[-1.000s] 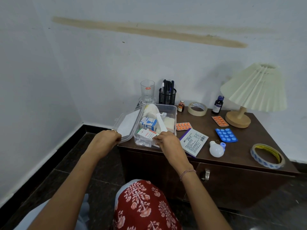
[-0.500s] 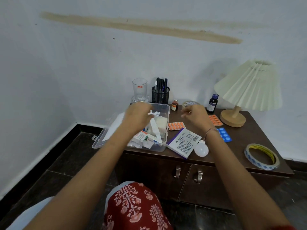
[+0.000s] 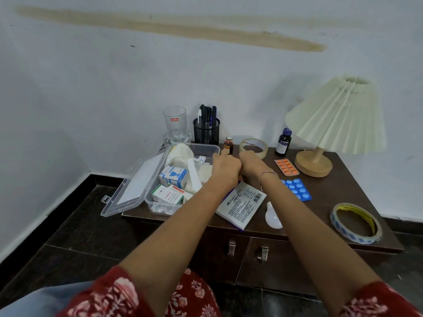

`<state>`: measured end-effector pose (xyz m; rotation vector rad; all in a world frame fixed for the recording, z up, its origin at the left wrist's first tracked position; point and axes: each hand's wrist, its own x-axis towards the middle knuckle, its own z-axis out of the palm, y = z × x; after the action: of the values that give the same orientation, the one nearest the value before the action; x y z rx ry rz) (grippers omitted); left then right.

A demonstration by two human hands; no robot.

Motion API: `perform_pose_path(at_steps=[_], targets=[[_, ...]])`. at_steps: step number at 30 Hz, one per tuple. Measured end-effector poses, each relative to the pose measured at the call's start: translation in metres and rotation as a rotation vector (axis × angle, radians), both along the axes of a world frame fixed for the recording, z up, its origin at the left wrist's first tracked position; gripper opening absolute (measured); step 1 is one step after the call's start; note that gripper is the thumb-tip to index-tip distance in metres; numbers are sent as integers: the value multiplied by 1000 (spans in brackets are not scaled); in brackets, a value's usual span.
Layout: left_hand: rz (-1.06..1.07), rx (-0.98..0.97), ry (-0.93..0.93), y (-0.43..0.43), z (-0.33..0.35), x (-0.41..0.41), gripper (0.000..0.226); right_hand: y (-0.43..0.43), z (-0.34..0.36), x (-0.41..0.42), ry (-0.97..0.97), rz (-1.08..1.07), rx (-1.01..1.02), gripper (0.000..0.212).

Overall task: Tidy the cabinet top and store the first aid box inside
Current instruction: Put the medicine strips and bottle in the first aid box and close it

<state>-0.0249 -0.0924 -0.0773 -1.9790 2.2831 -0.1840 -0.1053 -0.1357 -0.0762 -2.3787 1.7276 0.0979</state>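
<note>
The clear plastic first aid box [image 3: 206, 146] stands open at the left of the dark wooden cabinet top [image 3: 325, 200]. Its lid [image 3: 130, 191] hangs over the left edge, and medicine cartons, gauze and strips lie inside. My left hand [image 3: 225, 167] and my right hand [image 3: 251, 164] are side by side at the box's far right corner, with curled fingers. The left fingertips reach a small brown bottle [image 3: 228, 144]. The right hand is just in front of a beige tape roll [image 3: 254, 145]. What lies under the hands is hidden.
On the top lie an orange blister strip [image 3: 286, 167], a blue blister strip [image 3: 297, 189], a white Faber-Castell box [image 3: 241, 204], a white bulb [image 3: 272, 217], a blue-white tape roll [image 3: 356, 223] and a dark bottle [image 3: 283, 143]. A lamp [image 3: 338, 115], glass [image 3: 175, 124] and pen holder [image 3: 206, 131] stand behind. Cabinet doors [image 3: 231, 248] are closed.
Both hands left the box's near edge and moved toward the back of the cabinet top, then came together by the small brown bottle. The lid has swung fully open to the left.
</note>
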Motion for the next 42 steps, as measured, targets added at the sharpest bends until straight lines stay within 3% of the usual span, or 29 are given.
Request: perform_pose_path(at_steps=[5,8,10,16,20,24,28,34,36,42], targets=[[27,7,29,-8,-6,-3,25,-9,-7,-3,-7,34,70,36],[29,2,45,-10,-9,-3,26,-10,-7,-4,-26,72,154,7],[27,-21,55,-9,-11,-3,26,-14,-8,-6,-31,73,185,20],[28,-89,163,-3,-6,-5,23,-12,-3,-13,-116,27,97,8],[9,-207,269,3,6,-3,23,-13,-3,-28,-341,-15,-9,23],[12,-299,364,10,27,5,20,-4,4,-32,-521,8,-151,19],[48,-406,437,14,40,22,21,5,18,-24,-682,13,-221,38],[162,-541,744,34,53,67,17,31,35,14,-1008,-32,-369,30],[250,-545,844,39,46,83,16,42,34,28,-964,9,-360,36],[433,-381,1044,38,14,110,10,48,24,53,-476,243,-249,82]])
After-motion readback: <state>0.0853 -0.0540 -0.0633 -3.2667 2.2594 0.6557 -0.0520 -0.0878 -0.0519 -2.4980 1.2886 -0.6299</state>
